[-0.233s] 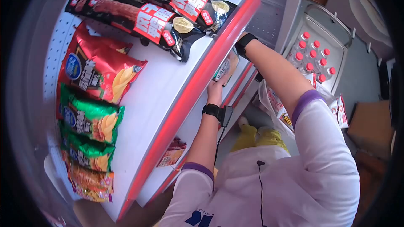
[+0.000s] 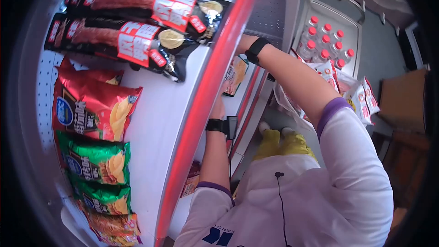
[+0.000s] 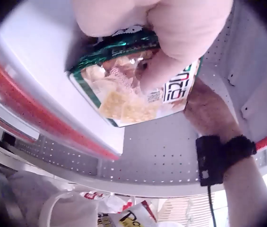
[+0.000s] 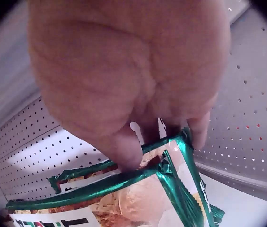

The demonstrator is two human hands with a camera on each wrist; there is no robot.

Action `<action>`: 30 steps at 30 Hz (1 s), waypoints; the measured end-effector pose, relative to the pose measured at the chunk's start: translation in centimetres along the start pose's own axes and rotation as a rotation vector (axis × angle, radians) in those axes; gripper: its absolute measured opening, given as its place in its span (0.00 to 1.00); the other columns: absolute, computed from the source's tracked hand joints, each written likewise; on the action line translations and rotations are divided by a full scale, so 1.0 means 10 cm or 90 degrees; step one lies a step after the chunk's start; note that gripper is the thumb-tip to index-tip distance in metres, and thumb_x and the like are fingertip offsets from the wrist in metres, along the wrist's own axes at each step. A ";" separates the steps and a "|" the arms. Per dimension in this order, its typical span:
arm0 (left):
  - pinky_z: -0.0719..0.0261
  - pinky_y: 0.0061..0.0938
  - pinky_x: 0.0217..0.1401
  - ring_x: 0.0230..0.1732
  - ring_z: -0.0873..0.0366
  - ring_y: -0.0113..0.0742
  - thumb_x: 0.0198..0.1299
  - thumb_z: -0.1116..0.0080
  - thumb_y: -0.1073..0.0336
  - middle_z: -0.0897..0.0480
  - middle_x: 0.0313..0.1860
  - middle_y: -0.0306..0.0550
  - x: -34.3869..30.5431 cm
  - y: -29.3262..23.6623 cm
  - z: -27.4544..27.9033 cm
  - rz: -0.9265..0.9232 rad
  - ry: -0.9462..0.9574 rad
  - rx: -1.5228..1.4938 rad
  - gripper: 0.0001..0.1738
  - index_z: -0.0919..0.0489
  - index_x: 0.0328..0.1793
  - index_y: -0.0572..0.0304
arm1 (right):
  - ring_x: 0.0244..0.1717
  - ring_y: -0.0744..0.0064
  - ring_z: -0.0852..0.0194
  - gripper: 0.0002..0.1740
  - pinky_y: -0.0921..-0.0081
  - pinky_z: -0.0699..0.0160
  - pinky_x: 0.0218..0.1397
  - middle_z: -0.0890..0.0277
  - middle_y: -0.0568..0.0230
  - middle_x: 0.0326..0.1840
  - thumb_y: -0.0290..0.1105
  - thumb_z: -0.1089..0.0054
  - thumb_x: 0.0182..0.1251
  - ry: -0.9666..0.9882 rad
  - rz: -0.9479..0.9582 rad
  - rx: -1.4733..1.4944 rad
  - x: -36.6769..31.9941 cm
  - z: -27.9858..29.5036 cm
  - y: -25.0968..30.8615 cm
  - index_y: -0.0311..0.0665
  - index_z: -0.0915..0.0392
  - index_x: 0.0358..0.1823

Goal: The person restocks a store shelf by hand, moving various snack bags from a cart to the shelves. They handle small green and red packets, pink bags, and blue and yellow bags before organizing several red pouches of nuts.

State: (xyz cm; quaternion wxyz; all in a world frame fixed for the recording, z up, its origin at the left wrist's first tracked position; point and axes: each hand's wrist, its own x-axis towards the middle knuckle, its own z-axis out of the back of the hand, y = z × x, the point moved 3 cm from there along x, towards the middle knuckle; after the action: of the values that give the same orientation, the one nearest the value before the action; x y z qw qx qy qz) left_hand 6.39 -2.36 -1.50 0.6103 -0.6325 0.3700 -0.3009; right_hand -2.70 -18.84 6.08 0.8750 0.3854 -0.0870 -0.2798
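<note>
Green, glossy film edges the packet (image 2: 236, 75), found at the upper centre of the head view, beside the red-edged shelf (image 2: 162, 110). In the left wrist view, its printed face is crossed by the thumb of the left hand (image 3: 185, 28), by which it is gripped; its right end is met by the right hand (image 3: 211, 111). At the lower centre of the right wrist view, at least 2 packets (image 4: 128, 203) are pinched near their top edges by the right hand. Little weight is to be expected, and the slick film is likely to slip; brittle contents are suggested. Hard mid-face squeezing is best avoided: the sealed edges are better pinched, with the underside supported.
</note>
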 end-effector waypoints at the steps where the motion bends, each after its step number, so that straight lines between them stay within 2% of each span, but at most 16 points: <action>1: 0.35 0.30 0.62 0.56 0.31 0.35 0.42 0.35 0.81 0.33 0.59 0.47 0.02 0.02 0.02 0.053 0.039 -0.043 0.44 0.48 0.65 0.61 | 0.59 0.53 0.33 0.18 0.66 0.36 0.61 0.29 0.44 0.54 0.28 0.51 0.56 0.001 -0.003 0.022 0.02 -0.07 -0.02 0.36 0.24 0.49; 3: 0.33 0.29 0.59 0.54 0.29 0.34 0.43 0.34 0.79 0.31 0.58 0.46 0.02 -0.13 -0.07 0.121 0.063 0.000 0.42 0.46 0.63 0.60 | 0.58 0.52 0.32 0.19 0.66 0.34 0.60 0.29 0.44 0.55 0.26 0.50 0.54 -0.006 -0.011 0.047 -0.03 -0.10 -0.06 0.36 0.23 0.49; 5: 0.33 0.28 0.59 0.54 0.29 0.33 0.43 0.33 0.78 0.31 0.57 0.46 0.02 -0.21 -0.13 0.159 0.068 0.028 0.43 0.46 0.64 0.60 | 0.52 0.50 0.29 0.18 0.65 0.30 0.54 0.28 0.45 0.51 0.25 0.47 0.50 -0.183 0.148 -0.063 -0.19 -0.08 0.06 0.34 0.23 0.46; 6: 0.33 0.28 0.58 0.54 0.29 0.33 0.44 0.33 0.77 0.31 0.57 0.46 0.03 -0.22 -0.15 0.192 0.062 0.050 0.43 0.46 0.64 0.59 | 0.52 0.50 0.29 0.18 0.65 0.30 0.54 0.28 0.45 0.51 0.25 0.47 0.50 -0.189 0.147 -0.062 -0.26 -0.10 0.09 0.34 0.23 0.46; 8: 0.33 0.27 0.59 0.55 0.29 0.34 0.45 0.33 0.76 0.31 0.57 0.45 0.00 -0.17 -0.14 0.172 0.060 0.052 0.42 0.46 0.64 0.58 | 0.45 0.52 0.29 0.16 0.63 0.29 0.48 0.27 0.50 0.42 0.26 0.46 0.50 -0.335 0.168 -0.096 -0.48 -0.15 0.21 0.33 0.24 0.44; 9: 0.32 0.26 0.57 0.52 0.28 0.31 0.48 0.35 0.72 0.27 0.53 0.44 -0.01 -0.13 -0.11 0.121 0.066 0.100 0.32 0.37 0.60 0.61 | 0.44 0.54 0.29 0.16 0.62 0.29 0.46 0.28 0.52 0.39 0.26 0.46 0.52 -0.337 0.185 -0.086 -0.69 -0.19 0.34 0.33 0.26 0.44; 10: 0.31 0.25 0.55 0.51 0.27 0.30 0.49 0.35 0.71 0.25 0.51 0.44 0.00 -0.12 -0.10 0.089 0.062 0.107 0.30 0.34 0.58 0.62 | 0.43 0.55 0.30 0.15 0.62 0.29 0.44 0.29 0.54 0.36 0.26 0.47 0.53 -0.339 0.202 -0.076 -0.96 -0.24 0.46 0.32 0.28 0.43; 12: 0.30 0.24 0.52 0.49 0.26 0.28 0.51 0.35 0.70 0.22 0.47 0.42 0.01 -0.08 -0.08 0.026 0.053 0.123 0.24 0.27 0.55 0.64 | 0.48 0.52 0.31 0.20 0.64 0.31 0.51 0.31 0.54 0.42 0.23 0.44 0.49 -0.247 0.219 -0.016 -1.46 -0.54 0.51 0.36 0.29 0.47; 14: 0.29 0.23 0.51 0.47 0.25 0.27 0.47 0.34 0.73 0.22 0.46 0.43 0.04 -0.02 -0.08 0.045 0.118 0.081 0.27 0.28 0.56 0.65 | 0.48 0.54 0.31 0.19 0.64 0.32 0.53 0.30 0.55 0.43 0.23 0.44 0.49 -0.142 0.200 -0.032 -2.07 -0.70 0.52 0.37 0.29 0.47; 16: 0.28 0.24 0.50 0.45 0.24 0.29 0.46 0.34 0.75 0.22 0.42 0.44 0.05 0.02 -0.07 0.025 0.095 0.037 0.32 0.33 0.59 0.67 | 0.48 0.55 0.32 0.21 0.65 0.32 0.54 0.30 0.56 0.45 0.23 0.44 0.49 -0.100 0.173 -0.041 -2.63 -0.90 0.35 0.37 0.29 0.48; 18: 0.27 0.26 0.51 0.43 0.23 0.32 0.45 0.34 0.76 0.22 0.42 0.45 0.07 0.01 -0.07 0.065 0.106 -0.022 0.41 0.44 0.64 0.68 | 0.46 0.58 0.31 0.20 0.66 0.33 0.54 0.30 0.57 0.42 0.23 0.49 0.50 -0.088 0.093 0.019 -3.15 -1.01 0.13 0.36 0.29 0.48; 19: 0.29 0.29 0.54 0.46 0.24 0.36 0.43 0.34 0.77 0.26 0.47 0.48 0.15 0.14 0.00 0.030 0.103 -0.008 0.48 0.54 0.67 0.66 | 0.46 0.56 0.31 0.19 0.65 0.32 0.53 0.30 0.56 0.43 0.23 0.49 0.50 -0.101 0.014 0.009 -3.42 -1.08 -0.01 0.36 0.28 0.48; 22: 0.32 0.30 0.59 0.53 0.28 0.36 0.40 0.32 0.78 0.31 0.55 0.50 0.25 0.26 0.10 0.022 0.089 0.002 0.53 0.58 0.68 0.64 | 0.45 0.52 0.29 0.18 0.63 0.28 0.47 0.29 0.55 0.43 0.21 0.49 0.52 -0.108 -0.234 0.029 -4.10 -1.25 -0.35 0.37 0.28 0.47; 23: 0.34 0.29 0.62 0.58 0.33 0.36 0.37 0.31 0.79 0.35 0.58 0.51 0.24 0.23 0.07 0.016 0.079 0.014 0.55 0.57 0.68 0.62 | 0.45 0.52 0.29 0.18 0.63 0.28 0.47 0.29 0.55 0.43 0.21 0.49 0.52 -0.111 -0.230 0.028 -4.26 -1.30 -0.42 0.37 0.28 0.47; 25: 0.34 0.29 0.62 0.59 0.33 0.36 0.37 0.31 0.79 0.36 0.59 0.50 0.21 0.19 0.03 0.009 0.061 0.033 0.56 0.58 0.69 0.62 | 0.41 0.50 0.28 0.18 0.61 0.26 0.43 0.28 0.54 0.43 0.18 0.50 0.52 -0.181 -0.367 0.008 -4.56 -1.42 -0.61 0.39 0.28 0.46; 30: 0.34 0.28 0.62 0.59 0.34 0.36 0.37 0.33 0.82 0.37 0.60 0.50 0.24 0.20 -0.09 -0.013 0.014 0.055 0.55 0.57 0.69 0.62 | 0.38 0.51 0.26 0.17 0.62 0.26 0.41 0.26 0.54 0.39 0.18 0.49 0.52 -0.167 -0.493 0.028 -5.00 -1.95 -1.09 0.39 0.26 0.44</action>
State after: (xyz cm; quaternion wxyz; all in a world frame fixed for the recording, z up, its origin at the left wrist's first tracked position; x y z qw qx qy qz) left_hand 6.76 -4.83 -3.58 0.6298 -0.6059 0.3573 -0.3296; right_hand -41.50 15.25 -12.07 0.6779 0.3696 -0.0525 -0.6334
